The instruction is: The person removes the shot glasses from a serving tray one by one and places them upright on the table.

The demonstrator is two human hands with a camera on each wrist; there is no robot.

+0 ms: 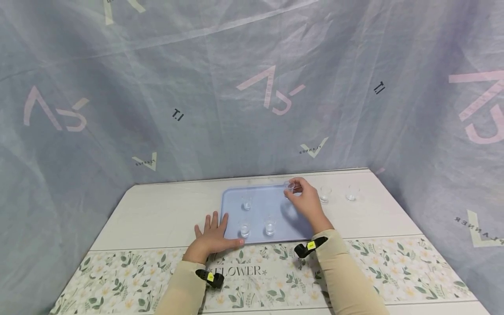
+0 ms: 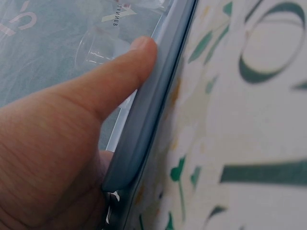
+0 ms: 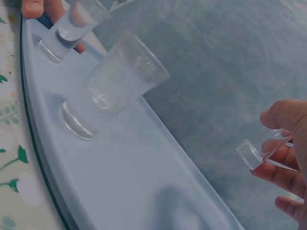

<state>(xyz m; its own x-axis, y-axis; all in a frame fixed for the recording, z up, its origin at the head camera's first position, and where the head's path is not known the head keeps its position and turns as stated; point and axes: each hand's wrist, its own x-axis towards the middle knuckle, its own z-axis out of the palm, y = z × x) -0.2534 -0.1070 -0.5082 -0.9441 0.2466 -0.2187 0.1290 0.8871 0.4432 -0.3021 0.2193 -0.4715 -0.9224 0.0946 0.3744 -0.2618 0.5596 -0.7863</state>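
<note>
6 small clear glasses [image 1: 246,203] (3 standing on it), 1 blue tray [image 1: 267,210].

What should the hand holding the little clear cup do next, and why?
Probably lower the small clear plastic cup onto the far right part of the pale blue tray. The right hand pinches it just above that bare corner, three like cups already stand on the tray, and the left hand steadies the tray's near edge.

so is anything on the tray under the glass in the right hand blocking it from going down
Nothing visible. The right hand holds the small glass above the tray's bare far right corner; the three glasses already there stand apart, further left.
</note>
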